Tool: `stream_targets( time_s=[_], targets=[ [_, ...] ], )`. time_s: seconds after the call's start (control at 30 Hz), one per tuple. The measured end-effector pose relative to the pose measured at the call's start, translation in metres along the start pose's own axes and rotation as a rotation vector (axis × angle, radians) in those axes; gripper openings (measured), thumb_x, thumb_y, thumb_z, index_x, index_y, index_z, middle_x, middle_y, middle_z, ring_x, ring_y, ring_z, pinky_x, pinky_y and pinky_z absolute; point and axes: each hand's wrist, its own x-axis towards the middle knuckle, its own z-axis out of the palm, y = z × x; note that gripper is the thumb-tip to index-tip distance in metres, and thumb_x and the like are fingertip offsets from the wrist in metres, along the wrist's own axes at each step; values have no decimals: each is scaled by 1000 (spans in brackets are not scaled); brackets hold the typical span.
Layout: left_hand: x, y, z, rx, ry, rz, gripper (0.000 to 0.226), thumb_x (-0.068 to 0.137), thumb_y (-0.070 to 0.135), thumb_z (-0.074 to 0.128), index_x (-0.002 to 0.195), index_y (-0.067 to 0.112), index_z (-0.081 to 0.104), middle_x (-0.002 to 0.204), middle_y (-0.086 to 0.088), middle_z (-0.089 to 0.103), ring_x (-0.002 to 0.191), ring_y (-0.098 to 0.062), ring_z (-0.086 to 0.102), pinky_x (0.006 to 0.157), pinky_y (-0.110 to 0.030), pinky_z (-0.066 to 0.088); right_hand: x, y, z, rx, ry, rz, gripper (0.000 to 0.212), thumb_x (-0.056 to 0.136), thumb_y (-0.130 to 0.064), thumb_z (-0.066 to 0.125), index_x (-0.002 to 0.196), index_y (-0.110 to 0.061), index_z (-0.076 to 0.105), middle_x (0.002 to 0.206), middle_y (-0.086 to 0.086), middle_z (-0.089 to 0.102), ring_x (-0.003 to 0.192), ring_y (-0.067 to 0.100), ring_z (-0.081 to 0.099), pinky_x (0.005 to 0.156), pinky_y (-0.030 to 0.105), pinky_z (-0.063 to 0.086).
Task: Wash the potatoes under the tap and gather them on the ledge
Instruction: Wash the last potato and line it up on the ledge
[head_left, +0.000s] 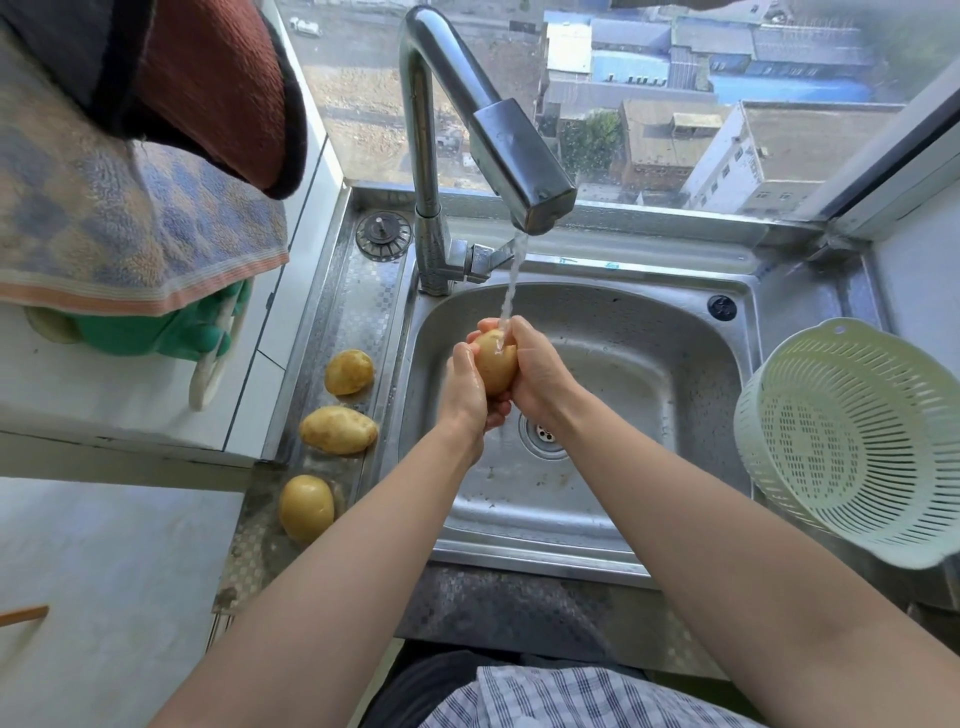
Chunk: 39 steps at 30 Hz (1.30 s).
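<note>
Washing step in hand. The left hand (465, 384) and right hand (537, 371) together grasp one potato (496, 361) over the sink (649, 374), under the stream (511, 280) from the tap (519, 171). Three potatoes (338, 429) lie on the ledge (363, 306), left of the sink. Judged next: rinse all round, then set it left of the sink beside the others. Fingertips partly hidden behind the potato; no unwashed stock visible.

Four potatoes (496, 364) (349, 372) (338, 430) (306, 508), one tap (498, 130), one colander (852, 457)

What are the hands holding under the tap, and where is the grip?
A potato, in both hands: the left hand grips its left side and the right hand its right side, both curled round it. The front face is uncovered.
</note>
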Motion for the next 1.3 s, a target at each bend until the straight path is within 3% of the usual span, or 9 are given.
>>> stream_targets(
  time_s=[0.17, 0.27, 0.5, 0.63, 0.9, 1.0, 1.13, 1.2, 1.3],
  targets=[
    [3, -3, -4, 16, 18, 7, 62, 93, 48, 24, 124, 1, 51, 71, -13, 53, 45, -15, 45, 41, -19, 37, -1, 5, 3, -8, -9, -5, 10, 80, -18, 50, 83, -15, 60, 83, 4, 62, 73, 19, 60, 66, 30, 47],
    [3, -3, -7, 5, 31, -9, 63, 93, 49, 25, 124, 0, 51, 73, -14, 53, 46, -15, 45, 39, -18, 38, -1, 8, 3, -40, -21, -21, 22, 67, -19, 52, 87, -15, 61, 86, 5, 64, 77, 20, 60, 70, 33, 46],
    [2, -2, -9, 14, 33, -15, 63, 93, 48, 27, 123, 0, 52, 73, -14, 53, 47, -15, 45, 39, -18, 38, -3, 8, 4, -44, -28, -11, 21, 70, -23, 57, 89, -16, 62, 89, 5, 64, 79, 20, 61, 63, 29, 45],
    [2, -4, -9, 22, 33, -23, 61, 92, 48, 27, 119, 1, 54, 71, -13, 53, 46, -16, 45, 39, -19, 38, -2, 9, 3, -50, -12, 6, 16, 82, -11, 47, 92, -14, 59, 90, 6, 62, 83, 23, 58, 53, 24, 48],
    [-1, -1, -10, 43, 29, -18, 52, 92, 47, 26, 102, 5, 56, 66, -12, 52, 43, -15, 44, 37, -18, 36, -6, 9, 7, -33, 4, 10, 19, 78, -16, 47, 92, -15, 59, 91, 7, 62, 79, 22, 59, 57, 25, 42],
    [-3, 1, -10, 51, 35, -17, 51, 92, 46, 26, 102, 6, 55, 67, -12, 52, 44, -15, 44, 38, -17, 35, -7, 7, 8, -20, 6, 29, 13, 87, -15, 45, 91, -15, 57, 90, 6, 61, 78, 20, 59, 54, 24, 44],
    [-2, 0, -11, 53, 59, -22, 56, 92, 51, 27, 106, 5, 56, 65, -11, 52, 41, -14, 44, 36, -18, 35, -10, 6, 12, -56, -11, 17, 29, 67, -23, 52, 93, -15, 60, 97, 9, 61, 84, 24, 57, 53, 25, 43],
    [-3, 2, -12, 54, 87, -13, 59, 92, 55, 28, 95, 6, 59, 57, -7, 49, 38, -12, 40, 35, -16, 32, -11, 6, 10, -109, -44, 8, 40, 66, -23, 48, 102, -14, 62, 103, 13, 58, 88, 26, 55, 56, 27, 44],
    [-6, 9, -12, 96, 101, -48, 64, 94, 62, 22, 67, 11, 50, 44, 1, 37, 33, -10, 31, 34, -15, 25, -10, 9, -2, -202, -127, -60, 39, 82, -21, 52, 119, -14, 60, 110, 13, 56, 94, 25, 53, 77, 35, 47]
  ],
)
